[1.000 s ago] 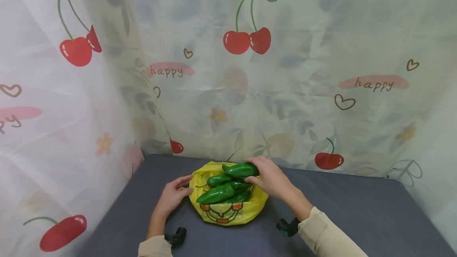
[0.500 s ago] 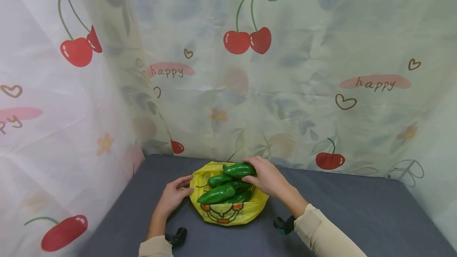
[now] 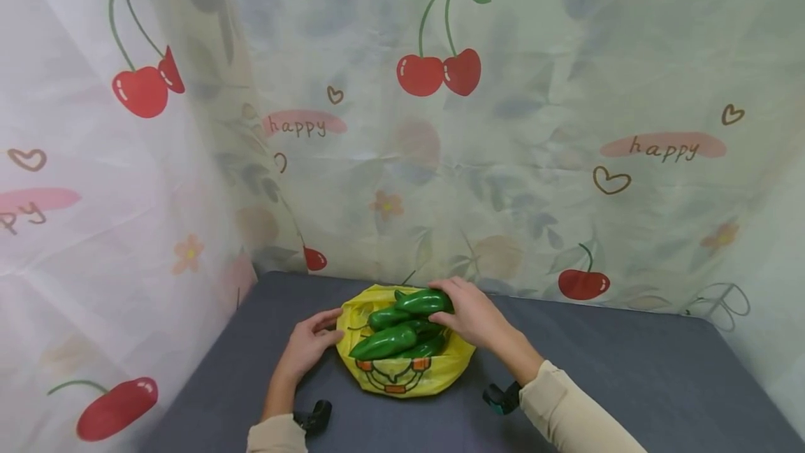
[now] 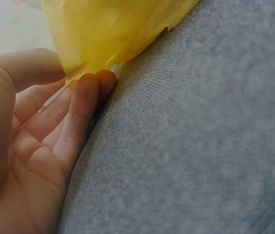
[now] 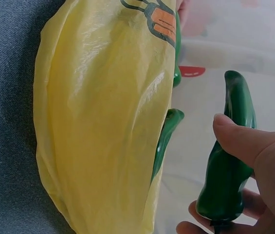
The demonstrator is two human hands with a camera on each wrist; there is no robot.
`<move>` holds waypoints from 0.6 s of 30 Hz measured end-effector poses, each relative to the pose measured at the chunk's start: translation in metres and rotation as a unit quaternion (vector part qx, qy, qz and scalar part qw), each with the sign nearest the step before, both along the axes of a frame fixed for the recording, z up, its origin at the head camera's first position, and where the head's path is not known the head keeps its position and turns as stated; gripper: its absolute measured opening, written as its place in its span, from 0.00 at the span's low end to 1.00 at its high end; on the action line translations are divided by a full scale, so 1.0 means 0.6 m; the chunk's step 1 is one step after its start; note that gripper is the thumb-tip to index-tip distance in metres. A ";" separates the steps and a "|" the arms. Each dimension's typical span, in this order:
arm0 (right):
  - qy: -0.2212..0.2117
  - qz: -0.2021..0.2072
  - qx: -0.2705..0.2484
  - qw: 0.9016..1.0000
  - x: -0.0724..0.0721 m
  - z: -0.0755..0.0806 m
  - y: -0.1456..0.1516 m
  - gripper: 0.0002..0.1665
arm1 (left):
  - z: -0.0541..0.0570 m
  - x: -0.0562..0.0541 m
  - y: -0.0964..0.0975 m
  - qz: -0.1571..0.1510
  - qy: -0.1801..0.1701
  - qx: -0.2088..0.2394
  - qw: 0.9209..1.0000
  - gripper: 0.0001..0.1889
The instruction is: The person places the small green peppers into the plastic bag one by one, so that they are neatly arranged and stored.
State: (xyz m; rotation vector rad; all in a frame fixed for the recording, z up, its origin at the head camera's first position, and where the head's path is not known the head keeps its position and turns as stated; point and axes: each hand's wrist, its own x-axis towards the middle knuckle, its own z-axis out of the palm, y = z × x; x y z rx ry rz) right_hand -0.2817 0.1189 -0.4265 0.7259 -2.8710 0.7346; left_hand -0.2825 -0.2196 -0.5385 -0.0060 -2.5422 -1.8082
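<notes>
A yellow plastic bag (image 3: 449, 372) with a printed cartoon pattern sits mid-table, its mouth folded open round several glossy green peppers (image 3: 383, 343). My left hand (image 3: 307, 348) is at the bag's left side; in the left wrist view its thumb and fingers pinch the edge of the yellow plastic (image 4: 103, 34). Above the right part of the bag, my right hand (image 3: 476, 313) grips one green pepper (image 5: 225, 180) between thumb and fingers. In the right wrist view this pepper is apart from the bag, its stem end towards the lower fingers. The lower peppers are partly hidden.
A dark grey cloth covers the table (image 3: 604, 376). Behind and to the left hangs a pale curtain (image 3: 503, 159) printed with cherries and words. Dark camera mounts are worn at both wrists, by the beige sleeves (image 3: 566, 400).
Over the last second my right hand shifts very slightly left with the pepper in its grip. The left hand and the bag stay as they were; the whole view drifts a little.
</notes>
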 end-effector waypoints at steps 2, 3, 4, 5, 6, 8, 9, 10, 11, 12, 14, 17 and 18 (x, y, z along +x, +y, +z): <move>-0.001 -0.002 0.001 1.000 0.001 0.001 0.002 0.32 | 0.000 -0.001 0.001 0.000 -0.001 -0.003 1.000 0.26; -0.002 -0.003 0.002 1.000 0.000 0.000 0.002 0.33 | 0.000 -0.002 0.002 0.001 -0.002 -0.004 1.000 0.26; -0.002 -0.003 0.002 1.000 0.000 0.000 0.002 0.33 | 0.000 -0.002 0.002 0.004 -0.003 -0.005 1.000 0.26; -0.003 -0.003 0.002 1.000 0.000 0.000 0.003 0.33 | 0.000 -0.002 0.002 0.005 -0.004 -0.005 1.000 0.26; -0.004 -0.004 0.002 1.000 0.000 0.001 0.003 0.33 | 0.000 -0.002 0.003 0.006 -0.004 -0.005 1.000 0.26; -0.006 -0.005 0.000 1.000 0.000 0.000 0.002 0.33 | 0.000 -0.002 0.003 0.004 -0.003 -0.006 1.000 0.26; -0.007 -0.004 0.000 1.000 -0.001 0.000 0.002 0.33 | 0.000 -0.002 0.003 0.004 -0.003 -0.005 1.000 0.26; -0.010 -0.002 -0.001 1.000 -0.001 0.000 0.002 0.33 | -0.001 -0.002 0.003 0.005 -0.003 -0.005 1.000 0.25; -0.014 -0.002 -0.001 1.000 -0.001 0.000 0.001 0.34 | -0.001 -0.002 0.003 0.004 -0.003 -0.004 1.000 0.25; -0.019 -0.003 0.000 1.000 -0.002 0.000 0.001 0.34 | -0.001 -0.002 0.002 0.004 -0.002 -0.005 1.000 0.26; -0.033 -0.003 -0.001 0.999 -0.002 0.000 0.001 0.36 | -0.001 -0.002 0.002 0.004 -0.001 -0.008 1.000 0.26; -0.051 -0.005 0.001 0.999 -0.001 0.003 0.001 0.38 | -0.002 -0.002 0.000 0.008 -0.003 -0.008 1.000 0.25; -0.053 -0.006 0.003 0.999 -0.001 0.003 0.000 0.38 | -0.002 -0.002 0.000 0.009 -0.004 -0.008 1.000 0.25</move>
